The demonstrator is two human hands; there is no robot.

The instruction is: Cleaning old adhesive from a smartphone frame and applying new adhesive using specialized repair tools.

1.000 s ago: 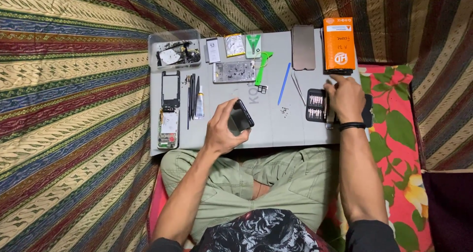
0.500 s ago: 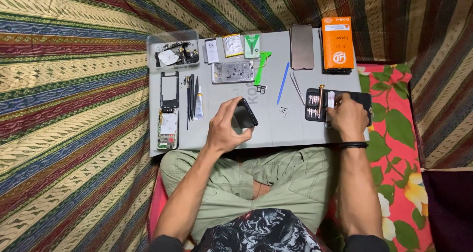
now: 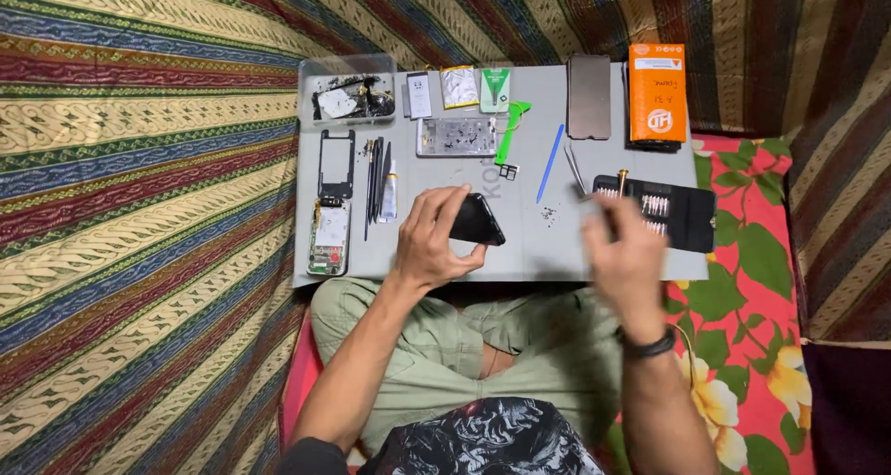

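My left hand (image 3: 432, 243) grips a small black phone (image 3: 479, 221), tilted up off the grey work mat (image 3: 529, 257) near its front edge. My right hand (image 3: 626, 252) is blurred with motion over the mat's front right, just left of an open black case of screwdriver bits (image 3: 682, 217). Whether its fingers hold a tool is unclear. A yellow-tipped screwdriver (image 3: 622, 175) sticks out at the case's top. A few tiny screws (image 3: 548, 217) lie on the mat between my hands.
On the mat lie a clear tray of parts (image 3: 348, 90), a black frame (image 3: 336, 159), an opened phone (image 3: 329, 235), thin black tools (image 3: 374, 185), a silver mid-frame (image 3: 455, 136), a green tool (image 3: 509, 127), a blue pry stick (image 3: 549, 164), a brown back cover (image 3: 589, 96) and an orange box (image 3: 657, 90). Striped cloth surrounds it.
My right hand has left the bit case and swung down and left toward the mat's front edge. My left hand keeps the black phone in about the same place.
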